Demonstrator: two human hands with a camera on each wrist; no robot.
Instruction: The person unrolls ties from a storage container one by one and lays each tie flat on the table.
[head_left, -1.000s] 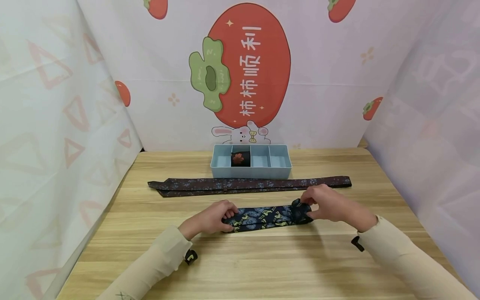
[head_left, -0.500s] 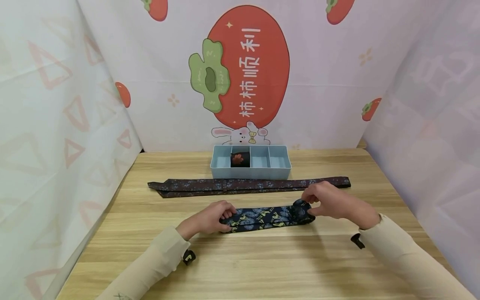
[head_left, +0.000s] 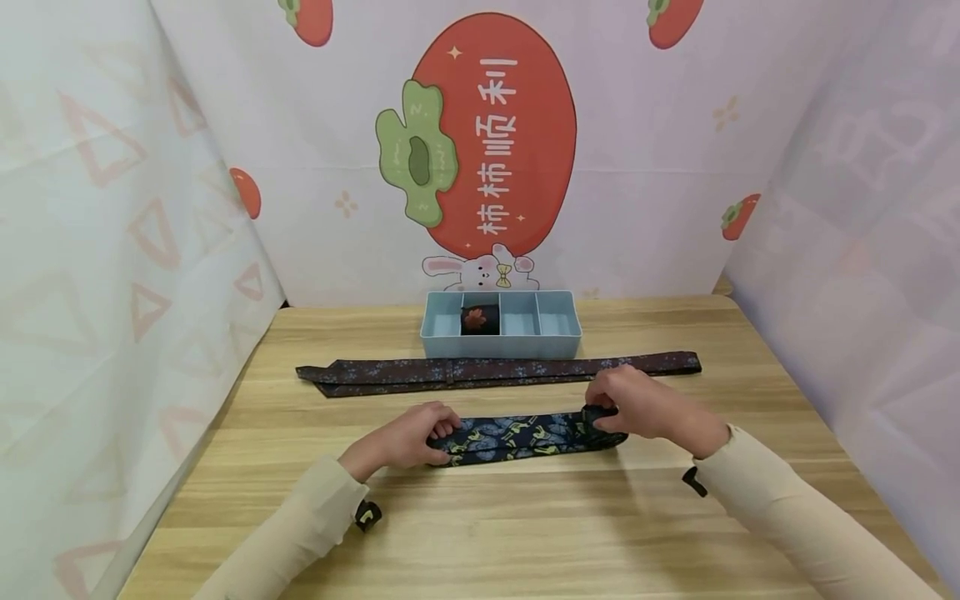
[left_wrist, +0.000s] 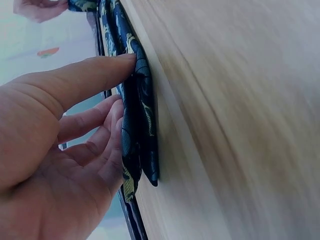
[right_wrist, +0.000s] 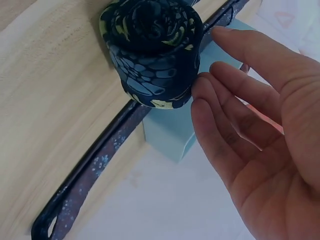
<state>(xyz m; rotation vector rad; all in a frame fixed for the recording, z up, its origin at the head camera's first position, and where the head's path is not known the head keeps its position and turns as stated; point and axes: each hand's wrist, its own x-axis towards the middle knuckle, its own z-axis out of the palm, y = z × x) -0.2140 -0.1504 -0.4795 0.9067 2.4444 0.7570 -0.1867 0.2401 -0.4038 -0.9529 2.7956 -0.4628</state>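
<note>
A dark navy necktie (head_left: 517, 437) with blue and yellow figures lies folded lengthwise across the table. Its right end is wound into a thick coil (right_wrist: 155, 75), whose spiral shows in the right wrist view. My right hand (head_left: 645, 406) holds that coil, fingertips against its side and thumb by its upper edge. At the flat left end, my left hand (head_left: 408, 435) grips the fabric. There the left thumb (left_wrist: 107, 70) presses on one face while the other fingers rest along the far edge, and the folded layers part slightly.
Behind it stretches a maroon necktie (head_left: 390, 369) with small blue flowers, folded in half. A light blue divided box (head_left: 502, 347) stands at the back, holding a rolled black item (head_left: 480, 320) with a red flower. Printed cloth hangs around the table (head_left: 480, 533).
Both hands have shifted a little left, the navy necktie's left end with them. The right hand now sits lower over the coil, covering more of it. The maroon necktie and box stay put.
</note>
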